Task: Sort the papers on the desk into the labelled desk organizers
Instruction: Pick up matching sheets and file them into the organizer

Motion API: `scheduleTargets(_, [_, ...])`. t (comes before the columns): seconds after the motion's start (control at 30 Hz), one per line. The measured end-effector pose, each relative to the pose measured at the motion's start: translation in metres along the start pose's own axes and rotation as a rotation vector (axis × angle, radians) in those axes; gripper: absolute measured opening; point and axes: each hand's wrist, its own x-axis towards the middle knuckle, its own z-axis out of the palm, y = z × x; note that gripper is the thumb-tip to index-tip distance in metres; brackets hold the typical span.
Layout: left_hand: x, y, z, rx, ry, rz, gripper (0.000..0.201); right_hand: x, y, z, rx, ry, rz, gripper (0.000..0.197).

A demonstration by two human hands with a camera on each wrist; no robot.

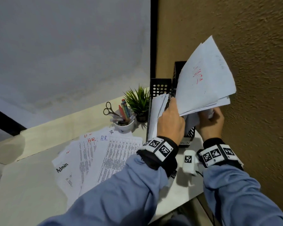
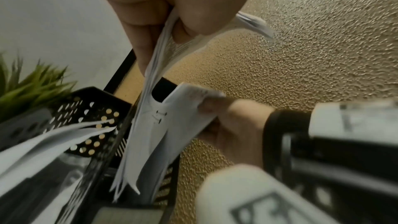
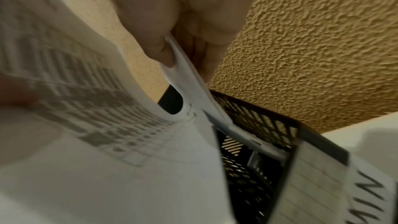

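Both hands on stapled papers (image 1: 206, 82) | left grip (image 1: 171, 121) pinches edge | right grip (image 1: 211, 119) pinches corner | above black organizer (image 1: 190, 132)

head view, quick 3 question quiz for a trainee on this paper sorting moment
1. True or false: both hands grip the raised sheaf of papers.
2. Which word is handwritten in black on the nearest loose sheet on the desk? A) Finance B) Admin C) Legal
3. What sticks up from the white cup beside the plant?

Key:
1. True: left hand, right hand.
2. B
3. Scissors, among pens.
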Motion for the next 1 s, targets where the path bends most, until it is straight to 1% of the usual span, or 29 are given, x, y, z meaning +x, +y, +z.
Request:
scheduleTargets(0.03, [0.002, 0.000, 0.007, -0.019, -0.005, -0.004, 0.064, 0.003, -0.005, 0.001, 0.023, 0.003, -0.007, 0.011])
scheduleTargets(0.1, [0.006, 0.001, 0.017, -0.054, -0.003, -0.017, 0.069, 0.006, -0.018, 0.004, 0.033, 0.041, -0.008, 0.027])
scheduleTargets(0.17, [0.010, -0.001, 0.026, -0.061, -0.022, -0.041, 0.074, 0.007, -0.030, 0.007, -0.005, 0.062, -0.109, 0.035])
scheduleTargets(0.23, [0.009, -0.001, 0.032, -0.105, -0.049, -0.014, 0.078, 0.010, -0.036, 0.008, 0.006, 0.035, -0.154, 0.034])
scheduleTargets(0.3, [0.009, -0.003, 0.039, -0.084, -0.098, 0.021, 0.079, 0.011, -0.040, 0.009, -0.002, 0.029, -0.135, 0.027])
scheduleTargets(0.33, [0.011, -0.005, 0.043, -0.022, -0.139, 0.010, 0.075, 0.011, -0.042, 0.009, -0.041, 0.031, -0.191, 0.022])
scheduleTargets(0.37, [0.013, -0.007, 0.047, 0.050, -0.174, -0.026, 0.065, 0.011, -0.044, 0.009, -0.109, 0.035, -0.271, 0.020])
scheduleTargets(0.4, [0.017, -0.008, 0.049, 0.107, -0.198, -0.087, 0.051, 0.010, -0.045, 0.009, -0.173, 0.040, -0.338, 0.018])
scheduleTargets(0.43, [0.020, -0.010, 0.052, 0.134, -0.207, -0.151, 0.039, 0.009, -0.046, 0.009, -0.221, 0.048, -0.372, 0.013])
scheduleTargets(0.47, [0.023, -0.012, 0.054, 0.137, -0.211, -0.200, 0.032, 0.008, -0.048, 0.010, -0.250, 0.061, -0.389, 0.008])
scheduleTargets(0.5, [0.024, -0.016, 0.056, 0.126, -0.213, -0.225, 0.029, 0.006, -0.049, 0.011, -0.265, 0.072, -0.399, 0.010])
scheduleTargets(0.57, [0.025, -0.023, 0.058, 0.084, -0.202, -0.248, 0.033, 0.008, -0.049, 0.013, -0.282, 0.065, -0.396, 0.024])
scheduleTargets(0.6, [0.024, -0.026, 0.058, 0.050, -0.180, -0.244, 0.040, 0.010, -0.048, 0.013, -0.303, 0.045, -0.367, 0.030])
scheduleTargets(0.63, [0.023, -0.030, 0.058, 0.008, -0.141, -0.223, 0.046, 0.012, -0.046, 0.013, -0.340, 0.013, -0.314, 0.032])
scheduleTargets(0.7, [0.018, -0.034, 0.056, -0.079, -0.058, -0.154, 0.055, 0.016, -0.037, 0.012, -0.438, -0.036, -0.162, 0.018])
scheduleTargets(0.73, [0.016, -0.035, 0.055, -0.107, -0.045, -0.132, 0.056, 0.016, -0.033, 0.012, -0.463, -0.052, -0.084, 0.014])
scheduleTargets(0.77, [0.015, -0.036, 0.054, -0.121, -0.049, -0.119, 0.058, 0.016, -0.031, 0.012, -0.476, -0.064, -0.034, 0.015])
scheduleTargets(0.8, [0.015, -0.036, 0.053, -0.124, -0.058, -0.120, 0.059, 0.016, -0.029, 0.012, -0.481, -0.072, -0.022, 0.016])
scheduleTargets(0.83, [0.014, -0.036, 0.052, -0.132, -0.052, -0.123, 0.060, 0.015, -0.030, 0.013, -0.471, -0.069, -0.045, 0.015])
scheduleTargets(0.93, [0.013, -0.030, 0.042, -0.174, -0.008, -0.121, 0.063, 0.015, -0.039, 0.017, -0.385, 0.013, -0.186, 0.017])
scheduleTargets(0.97, [0.012, -0.028, 0.040, -0.164, -0.012, -0.103, 0.062, 0.015, -0.040, 0.018, -0.382, 0.049, -0.196, 0.019])
scheduleTargets(1.0, [0.012, -0.027, 0.039, -0.136, -0.037, -0.089, 0.061, 0.013, -0.040, 0.020, -0.399, 0.064, -0.173, 0.018])
